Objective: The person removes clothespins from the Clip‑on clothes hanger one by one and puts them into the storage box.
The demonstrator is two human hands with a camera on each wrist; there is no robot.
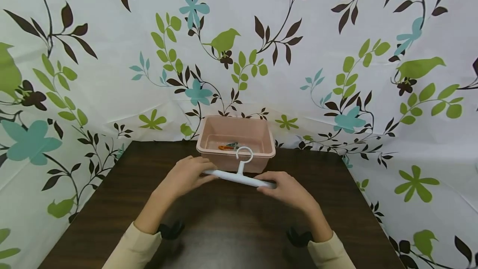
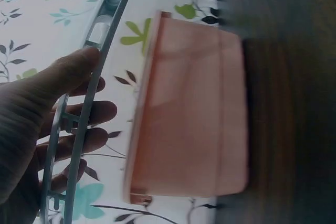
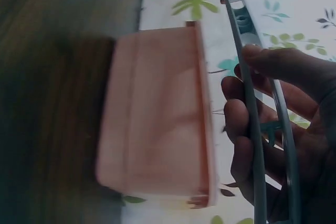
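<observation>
A pale plastic clothes hanger [image 1: 240, 177] is held up above the dark table, its round hook [image 1: 245, 147] pointing upward. My left hand [image 1: 189, 174] grips the hanger's left arm, thumb on the near side and fingers behind. On the other arm, my right hand [image 1: 288, 189] holds in the same way. Both wrist views show the ribbed underside of the hanger [image 2: 77, 150], with the right thumb and curled fingers [image 3: 242, 156] around its rails. Just behind stands a pink plastic basin [image 1: 220, 162], overlapped by the hanger in the head view.
Inside the basin lie a few small clips, one orange [image 1: 225, 147] and one teal [image 1: 232, 144]. The dark wooden table [image 1: 224, 231] reaches back to a patterned cloth [image 1: 239, 94] with leaves and birds. Beige sleeves [image 1: 136, 246] cover the forearms.
</observation>
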